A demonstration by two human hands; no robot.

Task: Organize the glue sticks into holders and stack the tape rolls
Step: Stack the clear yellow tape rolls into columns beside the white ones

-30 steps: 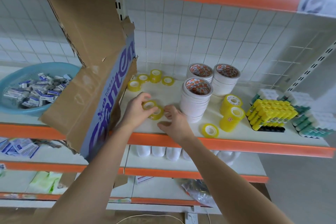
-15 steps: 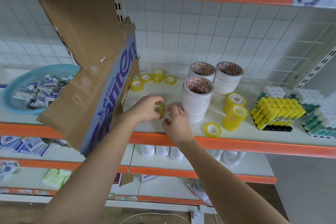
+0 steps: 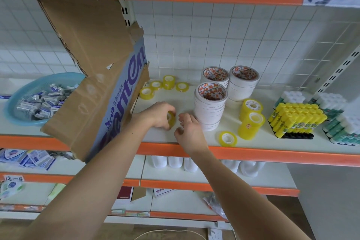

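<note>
Two bare hands meet at the front of a white shelf with an orange edge. The left hand curls its fingers around a small yellow tape roll, held on edge so its open core faces the right hand; whether one roll or two are pinched there cannot be told. The right hand sits just beside it, fingers loosely bent and holding nothing. Directly right of both hands, nearer the right hand, stands a tall stack of white tape rolls, with two more white stacks behind it. Further right stand two upright yellow tape stacks, and a single yellow roll lies flat near the shelf's front edge. Four loose yellow rolls sit behind the hands, toward the back wall. At the far right, yellow glue sticks lie packed in a black holder, with green and white glue sticks beside them. On the left, a torn cardboard box leans against the shelf, and a blue basket holds small packets.
</note>
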